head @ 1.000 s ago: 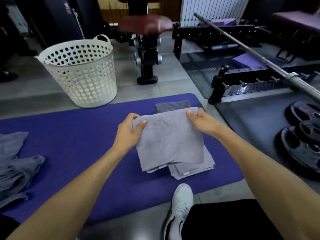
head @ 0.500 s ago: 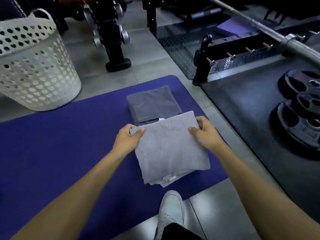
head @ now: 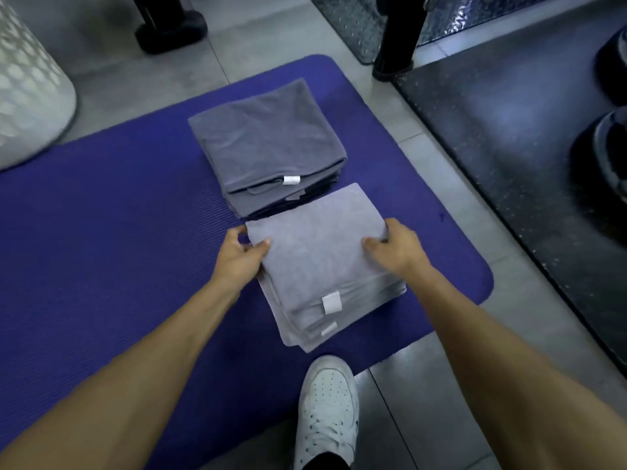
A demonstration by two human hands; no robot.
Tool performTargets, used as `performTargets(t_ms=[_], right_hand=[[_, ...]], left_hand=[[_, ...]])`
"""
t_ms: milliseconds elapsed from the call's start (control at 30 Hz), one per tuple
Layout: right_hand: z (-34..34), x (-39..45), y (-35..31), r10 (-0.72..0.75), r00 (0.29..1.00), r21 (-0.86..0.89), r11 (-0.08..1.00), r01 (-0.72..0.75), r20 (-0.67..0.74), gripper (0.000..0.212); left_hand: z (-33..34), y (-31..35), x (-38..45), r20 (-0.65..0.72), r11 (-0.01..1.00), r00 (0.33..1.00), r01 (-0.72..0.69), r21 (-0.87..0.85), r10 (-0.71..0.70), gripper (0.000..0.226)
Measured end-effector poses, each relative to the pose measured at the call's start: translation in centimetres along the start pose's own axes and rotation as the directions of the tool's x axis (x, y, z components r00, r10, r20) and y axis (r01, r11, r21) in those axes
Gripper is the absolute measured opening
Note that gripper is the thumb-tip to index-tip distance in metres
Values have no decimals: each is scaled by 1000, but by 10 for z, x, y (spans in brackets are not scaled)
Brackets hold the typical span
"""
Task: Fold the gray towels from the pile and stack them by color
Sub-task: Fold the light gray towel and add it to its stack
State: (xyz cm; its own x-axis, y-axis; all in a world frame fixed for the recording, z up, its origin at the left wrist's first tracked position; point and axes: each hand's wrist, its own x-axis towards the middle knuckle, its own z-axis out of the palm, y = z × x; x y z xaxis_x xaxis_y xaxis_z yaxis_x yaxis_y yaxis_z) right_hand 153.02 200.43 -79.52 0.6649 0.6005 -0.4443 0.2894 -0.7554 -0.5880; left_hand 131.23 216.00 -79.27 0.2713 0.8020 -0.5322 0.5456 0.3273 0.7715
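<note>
A folded light gray towel [head: 317, 245] lies on top of a stack of light gray towels [head: 325, 320] on the purple mat [head: 101, 252]. My left hand [head: 239, 257] pinches its left edge, thumb on top. My right hand [head: 395, 247] grips its right edge, thumb on top and fingers curled under. Just beyond sits a stack of folded dark gray towels [head: 264, 144], its near edge touching the light stack. White tags show on both stacks.
A white perforated laundry basket [head: 27, 89] stands at the far left off the mat. My white shoe [head: 327, 408] is at the mat's near edge. Black rubber flooring with weight plates [head: 607, 157] lies to the right, and black rack feet [head: 393, 62] stand beyond the mat.
Both hands have lowered the light gray towel onto the light stack. The view has tilted down and closer, so the unfolded pile at the left is out of frame.
</note>
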Motion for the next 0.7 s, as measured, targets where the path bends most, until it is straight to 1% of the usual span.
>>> performTargets(t_ms=[100,200,267,333,400,467,533,567,600,633,667,700], right_hand=[[-9,-12,-7,-45,995,120,991,56,-91,24],[-16,-28,-11,-75,979,151,983,105,-188,19],[-15,-36,-5,-56,986,134,988,78,-160,20],[-9,-41,6,9,998,80,997,-5,-55,22],[-3,-43,18,46,999,57,997,-47,8,20],[-2,-45,21,29,1000,90,996,-29,0,16],[-2,-47,20,14,1000,73,997,-12,-22,17],[-2,-47,20,10,999,10,1000,-9,-40,19],[-1,-48,19,-4,998,-115,993,-4,-66,22],[0,-48,18,-42,994,-281,959,12,-98,24],[4,-48,16,-110,986,-432,901,45,-127,26],[9,-48,13,-208,968,-532,841,103,-141,31]], left_hand=[[-3,2,-10,-26,996,1000,-19,-86,17,41],[-4,-2,-21,-55,986,998,0,-166,-9,38],[-3,-12,-25,-49,993,998,28,-115,-33,41],[-2,-21,-29,-42,999,998,46,-17,-47,49],[-3,-25,-31,-41,999,999,34,16,-33,50],[-5,-25,-33,-50,1000,999,-12,-3,12,49],[-6,-21,-39,-61,997,996,-69,38,72,50],[-7,-20,-43,-79,990,991,-100,98,108,50],[-7,-21,-45,-106,973,982,-137,183,159,50],[-6,-21,-48,-130,940,964,-186,284,231,52],[-3,-21,-49,-127,885,938,-249,393,321,55],[2,-19,-51,-82,805,908,-319,499,411,58]])
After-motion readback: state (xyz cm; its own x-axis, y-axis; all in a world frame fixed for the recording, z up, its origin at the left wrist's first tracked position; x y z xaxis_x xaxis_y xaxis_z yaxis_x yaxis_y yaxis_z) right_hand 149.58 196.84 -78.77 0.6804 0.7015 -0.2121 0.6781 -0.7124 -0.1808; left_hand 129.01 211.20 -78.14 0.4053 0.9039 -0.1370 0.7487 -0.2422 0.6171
